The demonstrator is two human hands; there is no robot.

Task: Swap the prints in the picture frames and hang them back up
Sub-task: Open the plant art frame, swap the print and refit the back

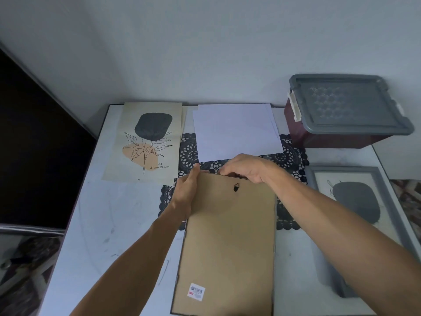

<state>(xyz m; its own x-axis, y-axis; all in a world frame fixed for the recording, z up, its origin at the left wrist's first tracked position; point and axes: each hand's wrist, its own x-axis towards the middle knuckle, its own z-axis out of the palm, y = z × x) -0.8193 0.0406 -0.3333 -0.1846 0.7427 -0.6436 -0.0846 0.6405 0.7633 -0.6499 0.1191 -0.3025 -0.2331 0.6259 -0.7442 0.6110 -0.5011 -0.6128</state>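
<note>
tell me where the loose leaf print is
In the head view the loose leaf print lies flat at the table's far left, just left of the white sheets and beyond the left hand.

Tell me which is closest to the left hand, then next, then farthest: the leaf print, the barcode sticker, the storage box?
1. Leaf print, just left of the left hand.
2. Barcode sticker, low on the backing board.
3. Storage box, at the table's far right corner.

Loose print (145,142) — "A4 21cmx29.7cm"; barcode sticker (196,291) unreadable.
</note>
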